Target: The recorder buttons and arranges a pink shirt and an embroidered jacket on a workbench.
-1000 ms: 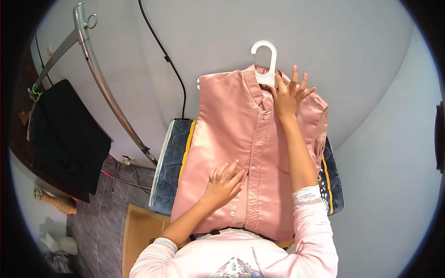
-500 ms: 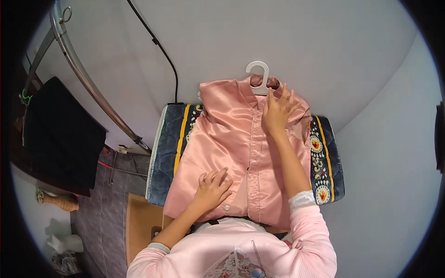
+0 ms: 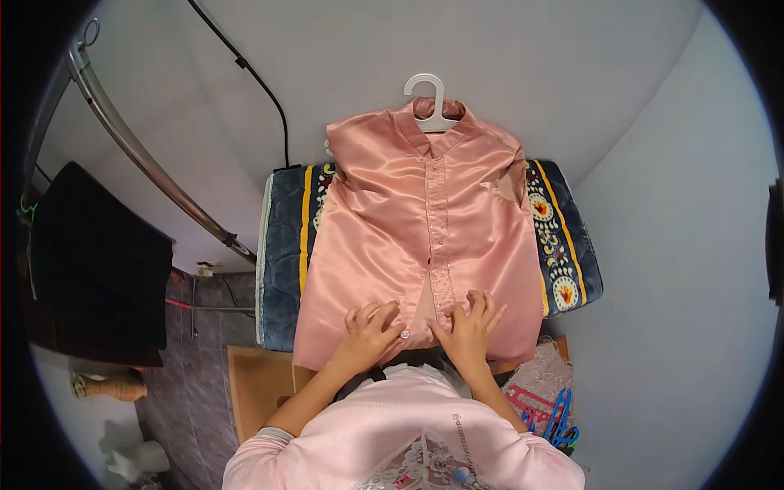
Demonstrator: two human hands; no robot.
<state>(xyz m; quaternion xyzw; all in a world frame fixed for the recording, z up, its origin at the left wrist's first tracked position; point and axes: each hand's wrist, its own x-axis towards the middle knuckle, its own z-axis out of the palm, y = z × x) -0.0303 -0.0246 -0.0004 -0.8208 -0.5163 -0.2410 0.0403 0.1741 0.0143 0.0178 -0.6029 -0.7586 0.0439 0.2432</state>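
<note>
A pink satin shirt (image 3: 371,220) lies front up, with a white hanger (image 3: 438,104) in its collar. Its front placket (image 3: 438,220) runs down the middle and parts into a gap near the hem. On the left front panel by the hem rests my left hand (image 3: 369,333), fingers bent and apart, beside a small shiny button (image 3: 405,334). Across the gap, my right hand (image 3: 471,328) touches the lower placket with thumb and fingers spread. Neither hand appears to hold anything.
A dark blue patterned blanket (image 3: 282,245) covers the table under the shirt. Pink and blue hangers (image 3: 560,418) lie at the lower right. A black garment (image 3: 102,261) and a curved metal pole (image 3: 143,147) stand at left; a black cable (image 3: 265,82) runs along the wall.
My right hand has come down from the collar to the lower placket. My left hand stays near the hem. The view has shifted, bringing the hangers at lower right into sight.
</note>
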